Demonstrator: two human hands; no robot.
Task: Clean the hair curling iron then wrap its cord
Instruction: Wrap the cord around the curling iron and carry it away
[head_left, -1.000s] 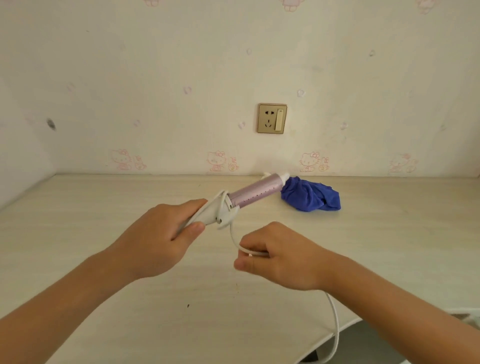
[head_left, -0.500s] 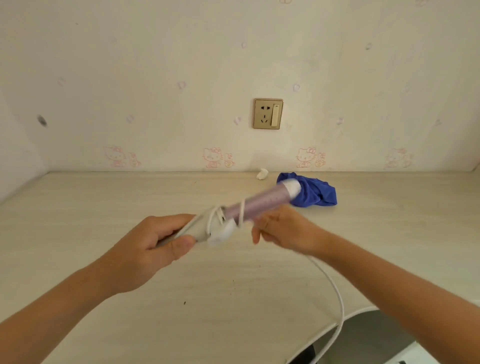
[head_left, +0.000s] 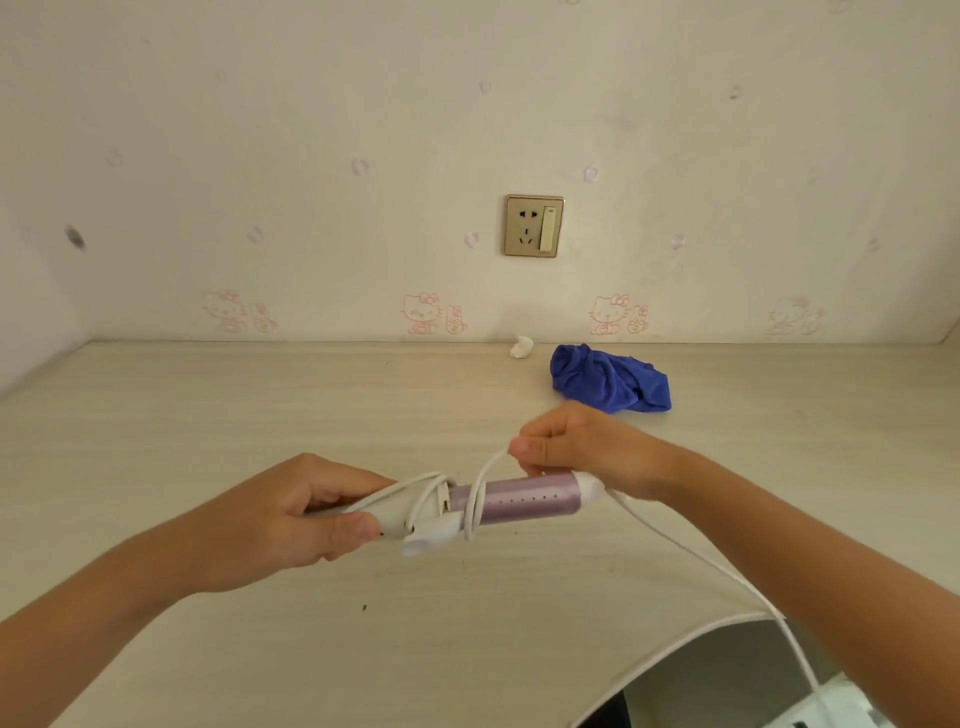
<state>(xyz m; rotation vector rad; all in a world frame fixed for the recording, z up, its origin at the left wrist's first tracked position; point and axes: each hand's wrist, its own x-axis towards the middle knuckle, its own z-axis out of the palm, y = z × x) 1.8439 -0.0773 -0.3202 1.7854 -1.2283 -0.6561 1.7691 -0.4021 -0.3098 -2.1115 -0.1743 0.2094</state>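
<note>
You hold the hair curling iron (head_left: 519, 501) in mid-air above the pale wood-grain tabletop (head_left: 208, 415), lying roughly level with its white tip pointing to your right. Your left hand (head_left: 291, 519) is wrapped around the white handle, with the thumb pressed along its near side. The lilac barrel sticks out clear of that hand, and a white clamp lever juts out at the near side where the handle meets the barrel.

Your right hand (head_left: 582, 447) sits just behind the tip end of the barrel, its thumb and forefinger pinching the white cord (head_left: 691, 556). The cord is looped around the joint between handle and barrel, and one turn circles the barrel close to the handle. From there it rises to your right-hand pinch. It comes out again below your right wrist and trails down to your right, crossing the curved front edge of the tabletop before passing out of view at the lower right. Your two hands are apart, one at each end of the iron.

A crumpled blue cloth (head_left: 610, 379) lies on the tabletop beyond your right hand, near the wall, with a small white lump (head_left: 521, 347) just to its left. A gold-framed wall socket (head_left: 533, 226) is mounted above them, on wallpaper printed with faint pink cartoon cats.
</note>
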